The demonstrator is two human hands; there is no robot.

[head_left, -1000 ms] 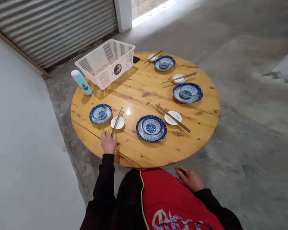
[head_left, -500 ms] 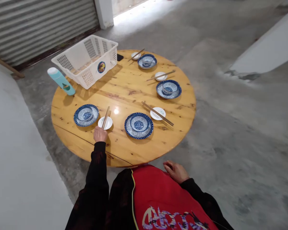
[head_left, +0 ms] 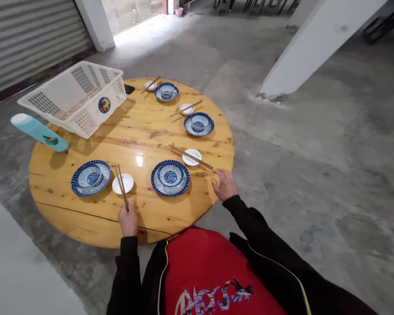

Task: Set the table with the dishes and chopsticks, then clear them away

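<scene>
My left hand (head_left: 128, 220) is closed on the near end of a pair of chopsticks (head_left: 121, 188). They extend away from me across a small white dish (head_left: 126, 182). Left of that dish, a blue-and-white plate (head_left: 105, 179) carries a patterned bowl (head_left: 91, 176). My right hand (head_left: 225, 184) is over the table's right edge, thumb and fingers apart, with nothing visible in it. Its fingertips are close to the near end of another chopstick pair (head_left: 197, 160), which lies across a second white dish (head_left: 193, 154). Between my hands sits another blue-and-white plate (head_left: 155, 182) with a bowl (head_left: 170, 176).
The round wooden table (head_left: 144, 138) also bears a white plastic basket (head_left: 82, 124), a turquoise bottle (head_left: 41, 132) and a black phone-like object (head_left: 129, 89). Farther round are two more settings, with plates (head_left: 211, 127) and chopsticks (head_left: 186, 108). A white pillar (head_left: 298, 52) stands beyond.
My left hand has drawn its chopsticks back toward me across the dish. My right hand has risen from beside my body to the other chopsticks. The view has shifted right.
</scene>
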